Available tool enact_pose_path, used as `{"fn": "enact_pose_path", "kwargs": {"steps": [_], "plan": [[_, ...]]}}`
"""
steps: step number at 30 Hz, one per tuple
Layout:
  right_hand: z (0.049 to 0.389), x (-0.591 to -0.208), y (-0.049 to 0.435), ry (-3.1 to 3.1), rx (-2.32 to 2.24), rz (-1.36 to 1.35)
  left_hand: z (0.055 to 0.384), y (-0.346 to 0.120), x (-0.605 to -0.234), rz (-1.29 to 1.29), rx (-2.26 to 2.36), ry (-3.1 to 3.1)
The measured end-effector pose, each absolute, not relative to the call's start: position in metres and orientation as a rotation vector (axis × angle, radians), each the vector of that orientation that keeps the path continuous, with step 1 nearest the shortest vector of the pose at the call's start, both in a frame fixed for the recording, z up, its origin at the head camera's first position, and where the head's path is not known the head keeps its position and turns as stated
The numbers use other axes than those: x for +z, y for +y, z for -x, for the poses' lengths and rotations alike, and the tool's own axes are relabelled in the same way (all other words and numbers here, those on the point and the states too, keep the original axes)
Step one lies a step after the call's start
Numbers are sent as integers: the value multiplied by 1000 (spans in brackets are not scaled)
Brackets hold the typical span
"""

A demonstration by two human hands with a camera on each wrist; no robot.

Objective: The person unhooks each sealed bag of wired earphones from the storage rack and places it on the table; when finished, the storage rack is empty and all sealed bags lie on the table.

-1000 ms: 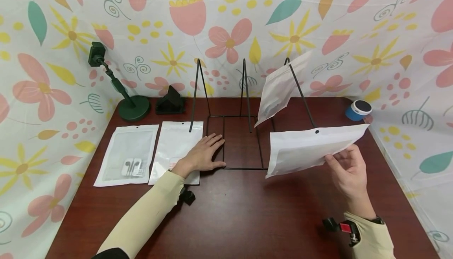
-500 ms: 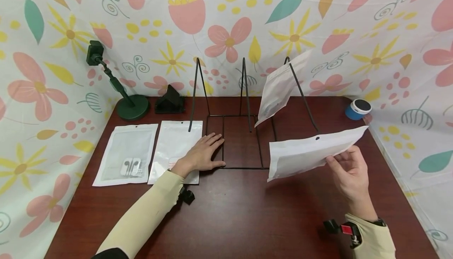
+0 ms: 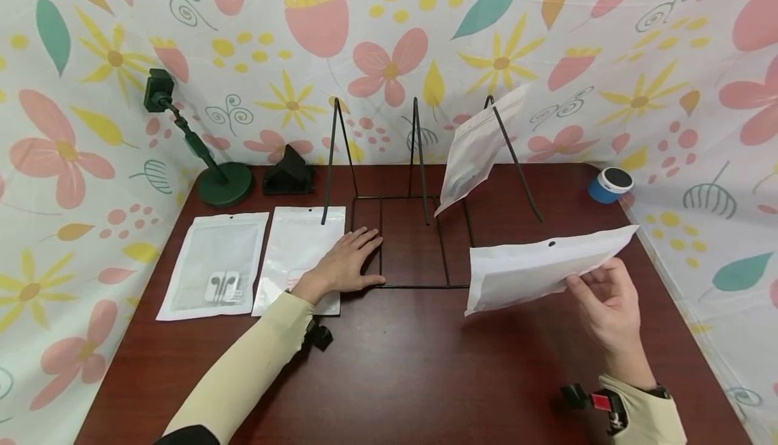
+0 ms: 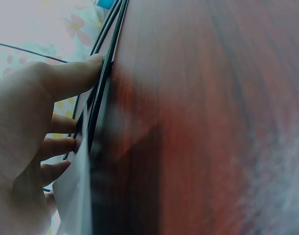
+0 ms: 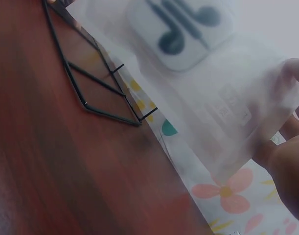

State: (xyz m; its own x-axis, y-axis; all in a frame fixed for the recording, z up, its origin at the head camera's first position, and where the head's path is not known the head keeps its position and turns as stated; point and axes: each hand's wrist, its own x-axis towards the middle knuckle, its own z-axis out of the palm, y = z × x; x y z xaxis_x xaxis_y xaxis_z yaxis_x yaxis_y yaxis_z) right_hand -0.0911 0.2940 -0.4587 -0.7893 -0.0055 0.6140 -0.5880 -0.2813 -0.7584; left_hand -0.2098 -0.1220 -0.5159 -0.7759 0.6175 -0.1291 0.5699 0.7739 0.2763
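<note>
My right hand (image 3: 608,303) pinches the right edge of a white plastic zip pouch (image 3: 541,269), thumb in front and fingers behind. The right wrist view shows earphones in a clear case (image 5: 181,29) through the pouch's translucent side. The pouch hangs tilted above the table, its punched hole a little in front of the tip of the right hook (image 3: 516,161) of a black wire display rack (image 3: 446,256). My left hand (image 3: 343,263) rests with fingers spread on the rack's left base, thumb along the front bar. Another pouch (image 3: 480,151) hangs on the right hook.
Two flat pouches lie at the left: one with earphones (image 3: 219,256), one white (image 3: 304,242) partly under my left hand. Behind them are a green stand (image 3: 225,185) and a black holder (image 3: 288,171). A blue round speaker (image 3: 610,186) sits back right.
My right hand has drawn the pouch slightly toward me and right, so its hole now sits apart from the hook's tip. The left hand stays in place.
</note>
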Motion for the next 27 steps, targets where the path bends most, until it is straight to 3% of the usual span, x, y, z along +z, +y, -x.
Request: {"fn": "enact_pose_path", "kwargs": {"steps": [27], "plan": [[96,-481,307,-1432,2231,-612,211,-123,-516,-944,352,2758]]}}
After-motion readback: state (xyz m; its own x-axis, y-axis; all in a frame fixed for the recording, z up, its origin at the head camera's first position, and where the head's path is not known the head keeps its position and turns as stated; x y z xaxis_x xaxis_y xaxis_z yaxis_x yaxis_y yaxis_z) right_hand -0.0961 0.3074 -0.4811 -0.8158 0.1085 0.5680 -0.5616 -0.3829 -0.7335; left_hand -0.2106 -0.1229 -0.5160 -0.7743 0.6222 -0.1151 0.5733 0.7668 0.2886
